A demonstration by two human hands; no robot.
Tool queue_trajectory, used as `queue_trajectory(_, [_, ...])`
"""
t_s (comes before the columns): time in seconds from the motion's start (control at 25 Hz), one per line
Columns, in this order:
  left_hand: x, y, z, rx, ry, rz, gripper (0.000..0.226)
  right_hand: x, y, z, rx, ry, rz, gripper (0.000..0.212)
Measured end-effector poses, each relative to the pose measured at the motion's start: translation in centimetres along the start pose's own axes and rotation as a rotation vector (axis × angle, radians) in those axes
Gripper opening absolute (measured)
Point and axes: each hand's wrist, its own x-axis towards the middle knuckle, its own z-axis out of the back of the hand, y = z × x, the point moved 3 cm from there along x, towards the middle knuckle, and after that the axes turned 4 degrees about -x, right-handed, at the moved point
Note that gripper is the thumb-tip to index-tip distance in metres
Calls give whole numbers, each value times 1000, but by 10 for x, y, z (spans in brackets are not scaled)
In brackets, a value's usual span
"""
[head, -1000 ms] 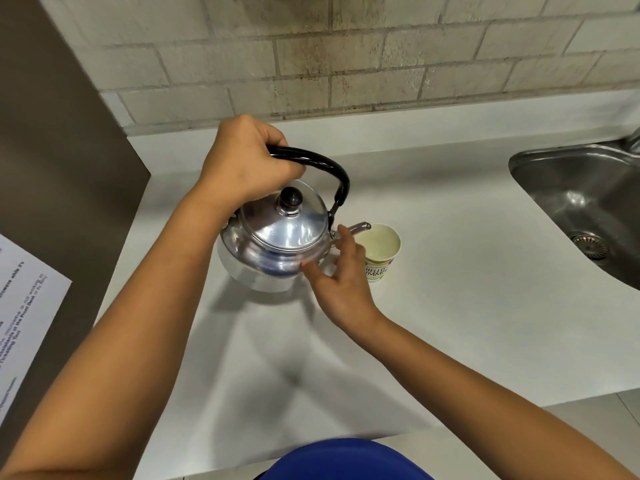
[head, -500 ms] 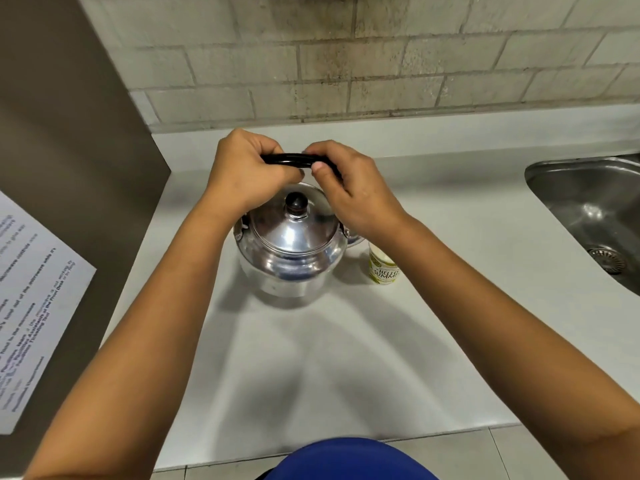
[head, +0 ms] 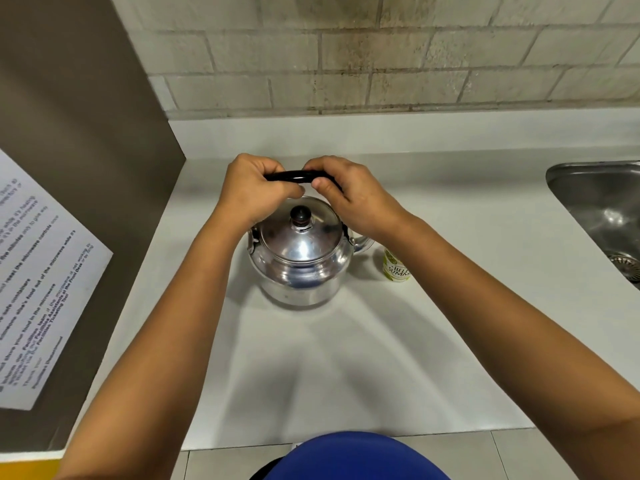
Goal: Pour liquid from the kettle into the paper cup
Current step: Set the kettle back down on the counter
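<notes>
A shiny metal kettle (head: 301, 265) with a black lid knob stands upright on the white counter (head: 346, 358), its spout pointing right. Its black handle arches over the lid. My left hand (head: 251, 190) is closed around the handle's left part, and my right hand (head: 353, 197) is closed around its right part. The paper cup (head: 394, 268), white with green lettering, stands just right of the spout; my right forearm hides its rim and most of its top.
A steel sink (head: 602, 216) is sunk into the counter at the right. A brown cabinet side (head: 86, 168) with a printed paper notice (head: 38, 289) walls off the left. A brick wall (head: 381, 53) runs along the back.
The kettle went from tilted over the cup to upright on the counter. My right hand left the kettle's body and took hold of the handle beside my left hand.
</notes>
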Motion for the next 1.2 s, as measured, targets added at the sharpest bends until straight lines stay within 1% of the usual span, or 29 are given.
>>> queue_trajectory(0.56, [4,37,-12,5,36,90,29,-3,-22,-28,6,43,-82,29])
queue_trajectory(0.68, [4,42,-12,4,38,93,32,-3,-24,-32,16,45,-97,29])
queue_trajectory(0.84, [5,44,-12,11,30,105,31,-1,-26,-36,33,33,-103,29])
queue_trajectory(1.04, [3,45,-12,11,24,58,35,-2,-27,-39,50,-2,-93,29])
queue_trajectory(1.12, [2,45,-11,6,48,16,30,-4,-28,-39,63,-14,-96,31])
queue_trajectory(1.2, [-3,42,-9,-70,117,-25,17,-8,-30,-35,85,-27,-114,33])
